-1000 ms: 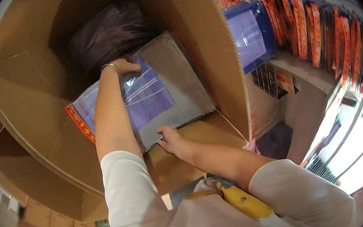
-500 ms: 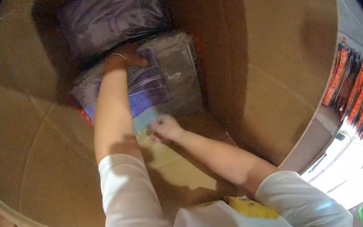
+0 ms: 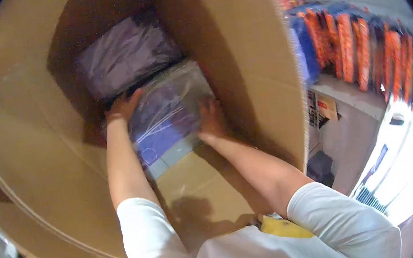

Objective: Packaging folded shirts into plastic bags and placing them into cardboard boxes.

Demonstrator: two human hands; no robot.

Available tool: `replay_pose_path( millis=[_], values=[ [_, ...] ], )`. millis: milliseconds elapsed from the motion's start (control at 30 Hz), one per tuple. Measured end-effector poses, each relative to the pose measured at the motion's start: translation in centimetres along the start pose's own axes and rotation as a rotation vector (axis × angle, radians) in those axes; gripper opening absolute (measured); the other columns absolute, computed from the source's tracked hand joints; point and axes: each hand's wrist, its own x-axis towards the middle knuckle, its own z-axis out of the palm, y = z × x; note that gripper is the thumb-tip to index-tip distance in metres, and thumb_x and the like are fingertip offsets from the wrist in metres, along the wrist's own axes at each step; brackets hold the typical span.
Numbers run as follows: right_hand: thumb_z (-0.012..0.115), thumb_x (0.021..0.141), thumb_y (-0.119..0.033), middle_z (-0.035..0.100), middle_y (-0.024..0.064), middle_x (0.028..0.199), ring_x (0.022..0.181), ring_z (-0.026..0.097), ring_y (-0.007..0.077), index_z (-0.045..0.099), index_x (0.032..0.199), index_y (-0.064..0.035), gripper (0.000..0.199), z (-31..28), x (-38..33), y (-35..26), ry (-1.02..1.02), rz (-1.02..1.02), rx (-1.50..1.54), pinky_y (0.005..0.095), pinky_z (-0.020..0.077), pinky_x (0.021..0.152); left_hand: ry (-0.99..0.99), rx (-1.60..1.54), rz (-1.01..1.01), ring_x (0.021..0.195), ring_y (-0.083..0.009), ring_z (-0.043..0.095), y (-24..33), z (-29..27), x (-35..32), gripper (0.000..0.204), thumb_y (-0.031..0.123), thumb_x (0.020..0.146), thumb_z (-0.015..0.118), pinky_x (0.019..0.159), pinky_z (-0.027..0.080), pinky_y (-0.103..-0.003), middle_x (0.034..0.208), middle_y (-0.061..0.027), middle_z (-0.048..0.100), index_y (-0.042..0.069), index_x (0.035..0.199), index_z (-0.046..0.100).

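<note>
Inside the carton (image 3: 240, 47), the wrapped package (image 3: 167, 108), far edge slanting toward two o'clock, lies at three o'clock from the left hand (image 3: 122, 108), spread unclenched against it, and nine o'clock from the right hand (image 3: 210, 118), too blurred to judge its grip

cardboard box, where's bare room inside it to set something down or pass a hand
The bare cardboard floor at the near side of the box, bordered by the front wrapped packet, both forearms and the shirt. Farther in is crowded: the back packet lies close behind, and the left hand and right hand flank the front one.
</note>
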Motion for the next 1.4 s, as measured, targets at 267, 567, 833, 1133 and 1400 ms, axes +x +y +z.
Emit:
replay_pose_path(
  millis=[267, 567, 833, 1133, 1400],
  values=[
    [0.063, 0.081, -0.019, 0.059, 0.0173, 0.113, 0.107, 0.057, 0.0274, 0.049, 0.124, -0.0016, 0.048, -14.7, -11.2, -5.4, -0.177, -0.381, 0.690, 0.0379, 0.0449, 0.094, 0.280, -0.357, 0.478, 0.120, -0.0388, 0.046, 7.4, -3.4, -14.6, 0.063, 0.049, 0.093, 0.044, 0.102, 0.034, -0.042, 0.128, -0.0263, 0.049, -0.004, 0.126, 0.050],
    [0.067, 0.084, -0.022, 0.064, 0.0069, 0.080, 0.068, 0.062, 0.0141, 0.062, 0.100, -0.0026, 0.025, -15.0, -43.8, 10.4, -0.171, 0.088, 1.774, 0.0296, 0.0511, 0.059, -0.540, -0.088, 0.653, 0.089, -0.0143, 0.058, 12.8, -5.0, -38.1, 0.036, 0.025, 0.089, 0.060, 0.080, 0.047, -0.029, 0.102, -0.0078, 0.063, 0.000, 0.115, 0.056],
    [0.059, 0.080, -0.023, 0.067, 0.0162, 0.086, 0.074, 0.067, 0.0275, 0.068, 0.091, -0.0029, 0.025, 16.9, -72.5, 21.5, 0.768, 1.429, 1.129, 0.0386, 0.0547, 0.065, -0.265, 0.719, 1.168, 0.083, -0.0268, 0.065, 30.2, 2.9, -53.6, 0.035, 0.028, 0.081, 0.067, 0.075, 0.049, -0.036, 0.090, -0.0169, 0.066, -0.002, 0.098, 0.060],
    [0.056, 0.085, -0.023, 0.062, 0.0133, 0.094, 0.087, 0.064, 0.0290, 0.055, 0.106, -0.0069, 0.026, 32.9, -84.2, 19.2, 0.639, 1.635, 1.863, 0.0443, 0.0532, 0.072, -0.527, 1.023, 1.389, 0.088, -0.0226, 0.063, 39.9, 32.9, -74.9, 0.044, 0.022, 0.083, 0.068, 0.080, 0.049, -0.033, 0.101, -0.0162, 0.063, -0.002, 0.118, 0.054],
    [0.060, 0.086, -0.019, 0.050, 0.0152, 0.117, 0.099, 0.059, 0.0330, 0.038, 0.120, -0.0100, 0.041, 33.3, -87.5, 34.6, 2.211, 1.262, 2.769, 0.0486, 0.0509, 0.081, -0.885, 1.284, 1.205, 0.096, -0.0201, 0.063, 42.0, 47.1, -82.5, 0.049, 0.022, 0.083, 0.069, 0.083, 0.050, -0.031, 0.109, -0.0160, 0.063, 0.001, 0.123, 0.052]
  ],
)
